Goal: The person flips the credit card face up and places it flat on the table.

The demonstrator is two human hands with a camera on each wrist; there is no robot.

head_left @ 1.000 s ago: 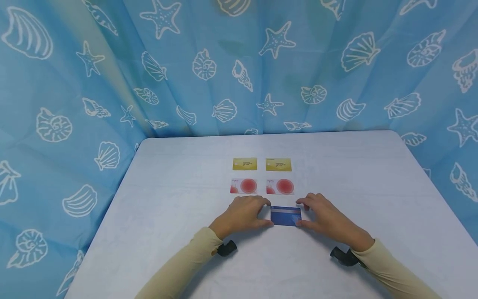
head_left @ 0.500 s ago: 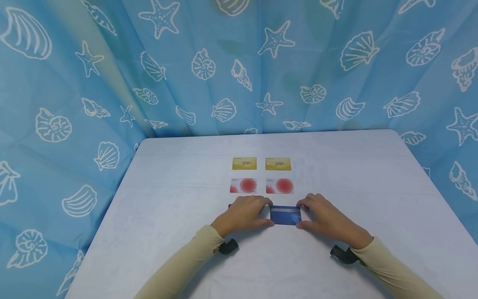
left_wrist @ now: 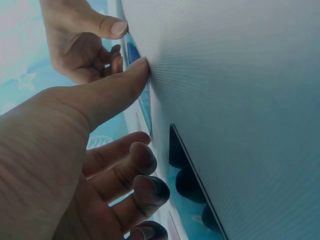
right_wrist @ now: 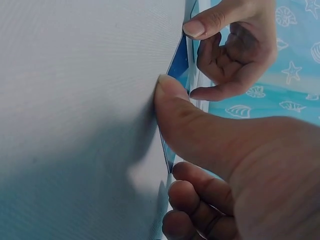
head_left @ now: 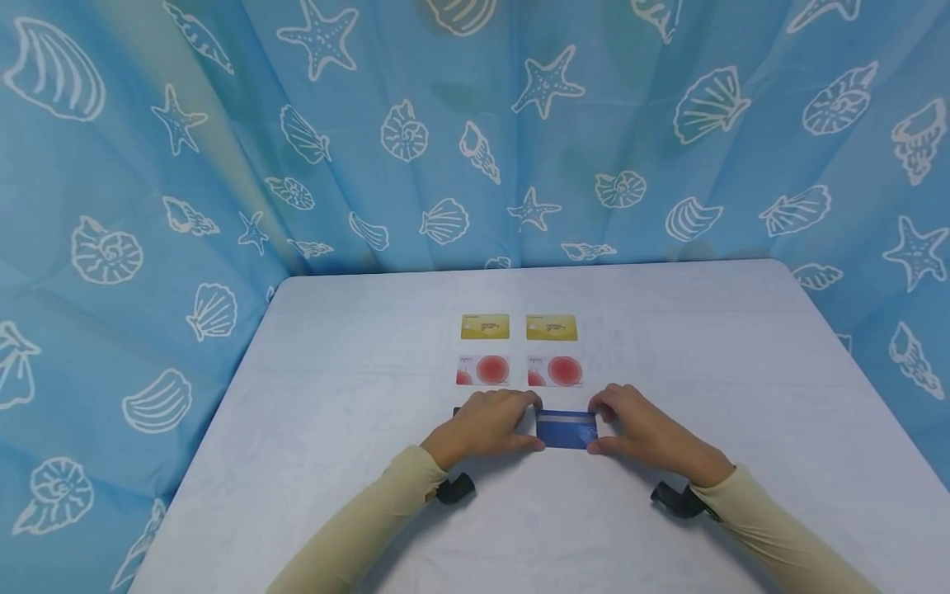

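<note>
A blue card (head_left: 566,430) with a pale stripe lies flat on the white table, long side across. My left hand (head_left: 482,422) holds its left end, thumb at the near corner and index finger at the far one. At the opposite end my right hand (head_left: 653,433) grips the right corners the same way. Below the left hand's curled fingers, a second dark, glossy card (left_wrist: 187,175) shows in the left wrist view. From the head only a dark corner of it peeks out; the hand hides the rest.
Beyond the hands lie two white cards with red circles, a left one (head_left: 483,370) and a right one (head_left: 555,371). Behind these sit two gold cards, left (head_left: 486,327) and right (head_left: 552,327). A blue shell-print curtain (head_left: 445,165) hangs past the table's far edge.
The right index fingertip has come in onto the blue card's far corner. My left hand has shifted slightly right, and a dark corner now shows behind it. The blue card has barely moved.
</note>
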